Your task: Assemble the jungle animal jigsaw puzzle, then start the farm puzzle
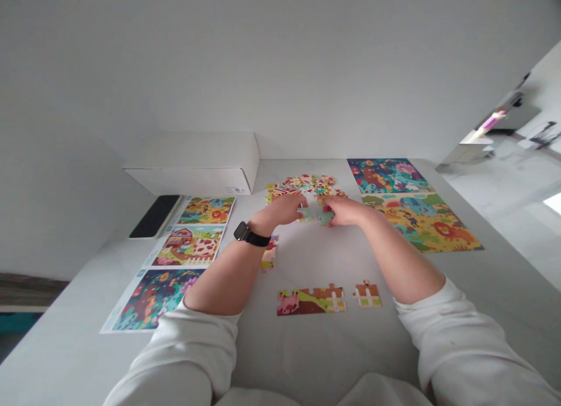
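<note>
My left hand (287, 208), with a black watch (249, 234) on its wrist, pinches a pale green puzzle piece (306, 213). My right hand (346, 210) holds another pale piece (326, 218) right beside it; the two pieces meet between my fingertips. Both hands hover at the near edge of a pile of loose puzzle pieces (307, 187). Closer to me lies a joined strip of pieces (311, 301) with a small separate section (367, 294) to its right. A few pieces (269, 257) lie under my left forearm.
A sheet with three reference pictures (175, 260) lies at the left, next to a black phone (154, 216) and a white box (197, 163). Two finished puzzles (412, 204) lie at the right on the white table (307, 347).
</note>
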A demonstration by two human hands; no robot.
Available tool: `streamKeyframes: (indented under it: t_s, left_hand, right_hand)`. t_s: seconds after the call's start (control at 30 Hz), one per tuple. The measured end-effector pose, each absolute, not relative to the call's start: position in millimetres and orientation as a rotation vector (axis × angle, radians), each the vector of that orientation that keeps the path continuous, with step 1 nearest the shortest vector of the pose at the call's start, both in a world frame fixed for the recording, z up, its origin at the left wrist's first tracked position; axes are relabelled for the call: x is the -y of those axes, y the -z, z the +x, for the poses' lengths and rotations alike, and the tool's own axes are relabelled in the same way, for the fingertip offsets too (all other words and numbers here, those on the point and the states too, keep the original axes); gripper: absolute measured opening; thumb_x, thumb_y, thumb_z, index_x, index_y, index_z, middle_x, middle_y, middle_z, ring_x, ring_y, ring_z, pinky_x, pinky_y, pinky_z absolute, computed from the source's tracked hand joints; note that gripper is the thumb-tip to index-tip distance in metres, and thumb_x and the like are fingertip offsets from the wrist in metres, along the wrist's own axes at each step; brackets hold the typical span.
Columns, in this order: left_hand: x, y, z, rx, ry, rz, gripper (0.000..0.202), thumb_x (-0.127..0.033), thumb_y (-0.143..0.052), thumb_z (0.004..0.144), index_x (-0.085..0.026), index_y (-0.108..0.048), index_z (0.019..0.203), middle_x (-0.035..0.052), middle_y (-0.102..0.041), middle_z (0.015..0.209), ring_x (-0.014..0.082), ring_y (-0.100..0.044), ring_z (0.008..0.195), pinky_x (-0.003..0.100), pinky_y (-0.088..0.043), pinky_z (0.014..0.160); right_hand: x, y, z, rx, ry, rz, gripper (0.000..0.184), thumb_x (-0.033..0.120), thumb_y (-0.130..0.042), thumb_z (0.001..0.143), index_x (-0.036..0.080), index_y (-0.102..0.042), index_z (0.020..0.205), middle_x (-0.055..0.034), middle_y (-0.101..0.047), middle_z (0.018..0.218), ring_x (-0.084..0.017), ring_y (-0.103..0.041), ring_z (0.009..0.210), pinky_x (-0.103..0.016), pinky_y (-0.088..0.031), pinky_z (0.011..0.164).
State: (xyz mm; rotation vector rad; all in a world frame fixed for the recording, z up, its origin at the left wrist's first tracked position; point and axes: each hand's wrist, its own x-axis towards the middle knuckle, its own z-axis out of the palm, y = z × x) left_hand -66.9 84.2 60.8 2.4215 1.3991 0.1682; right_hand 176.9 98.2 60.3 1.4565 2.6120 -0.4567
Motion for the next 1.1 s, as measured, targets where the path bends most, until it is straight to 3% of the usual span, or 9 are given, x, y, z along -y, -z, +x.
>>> streamKeyframes:
  t_s: [0.1, 0.3, 0.67, 1.1]
  left_hand:
    - [-88, -62, -68, -1.392, -0.313, 2.248, 0.033, -0.025, -0.073, 0.085, -0.022, -0.069, 0.118, 0.0030, -0.078, 0.099, 0.0190, -0.072, 0.089, 0.027, -0.051, 0.075]
    - [-90, -64, -70, -1.302, -0.382, 2.001, 0.019, -0.021, -0.075, 0.081, -0.020, -0.065, 0.097, -0.0009, -0.074, 0.076, 0.0141, -0.068, 0.067, 0.023, -0.046, 0.059]
    - [-87, -53, -57, -1.327, -0.314, 1.901, 0.010, -0.021, -0.072, 0.085, -0.018, -0.068, 0.093, 0.0021, -0.077, 0.081, 0.0157, -0.073, 0.072, 0.023, -0.052, 0.064]
    - [-87, -42, -46, -1.460, -0.324, 1.962, 0.014, -0.025, -0.075, 0.086, -0.018, -0.072, 0.098, 0.0025, -0.078, 0.079, 0.0158, -0.072, 0.069, 0.025, -0.050, 0.063]
  right_hand:
    - [-99, -59, 178, -2.595, 0.473, 1.477, 0.044, 0.024, -0.089, 0.075, 0.021, -0.071, 0.115, -0.0101, -0.076, 0.119, -0.027, -0.072, 0.105, -0.030, -0.052, 0.084]
    - [-100, -60, 178, -2.589, 0.471, 1.469, 0.042, 0.024, -0.088, 0.076, 0.022, -0.072, 0.115, -0.0092, -0.077, 0.118, -0.027, -0.072, 0.103, -0.030, -0.052, 0.082]
    - [-98, -65, 176, -2.576, 0.472, 1.445, 0.043, 0.024, -0.087, 0.078, 0.021, -0.071, 0.118, -0.0108, -0.075, 0.125, -0.028, -0.071, 0.111, -0.030, -0.053, 0.085]
    - [-96, -70, 176, -2.578, 0.452, 1.416, 0.041, 0.025, -0.085, 0.079, 0.021, -0.070, 0.116, -0.0117, -0.074, 0.126, -0.029, -0.070, 0.114, -0.031, -0.053, 0.090]
